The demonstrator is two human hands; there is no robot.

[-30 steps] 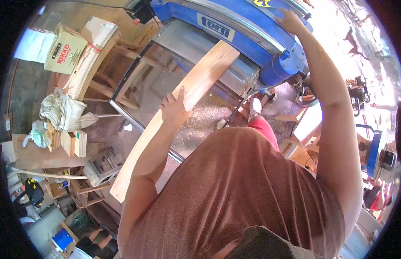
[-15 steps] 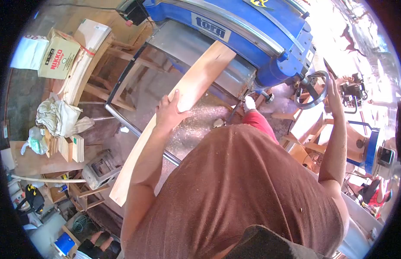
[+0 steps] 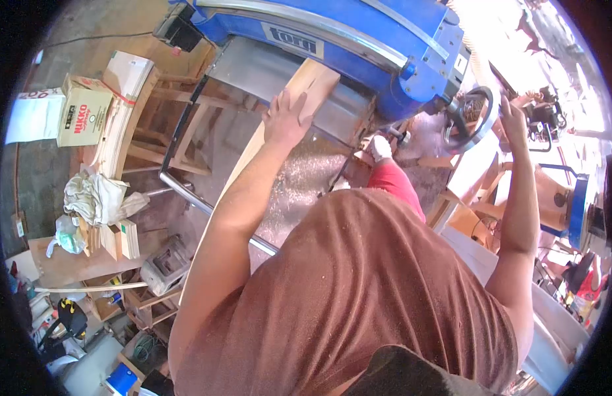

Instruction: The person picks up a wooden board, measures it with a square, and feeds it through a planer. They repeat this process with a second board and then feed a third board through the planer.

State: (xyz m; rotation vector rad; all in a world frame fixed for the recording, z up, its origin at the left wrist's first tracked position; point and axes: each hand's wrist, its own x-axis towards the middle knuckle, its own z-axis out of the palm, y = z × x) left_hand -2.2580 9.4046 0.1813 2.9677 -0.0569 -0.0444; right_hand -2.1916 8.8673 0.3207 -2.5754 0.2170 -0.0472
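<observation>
A long wooden board [image 3: 312, 82] lies slanting, its far end on the metal bed [image 3: 253, 69] of a blue machine [image 3: 359, 39]. My left hand [image 3: 286, 120] rests on top of the board near that end, fingers spread; my forearm covers much of the board's near part. At the machine's right side is a dark handwheel [image 3: 479, 135]. My right hand [image 3: 514, 122] is at the wheel's outer right edge. Its fingers are partly lost in glare, so their grip is unclear.
A cardboard box [image 3: 85, 112], stacked boards [image 3: 124, 86] and a cloth bundle [image 3: 95, 198] are at the left. A metal rail [image 3: 194, 198] crosses below the board. Another blue machine [image 3: 578, 211] stands at the right. A foot [image 3: 380, 148] is below the machine.
My left hand has moved up along the board, closer to the machine. The view has shifted slightly. My right hand remains beside the handwheel.
</observation>
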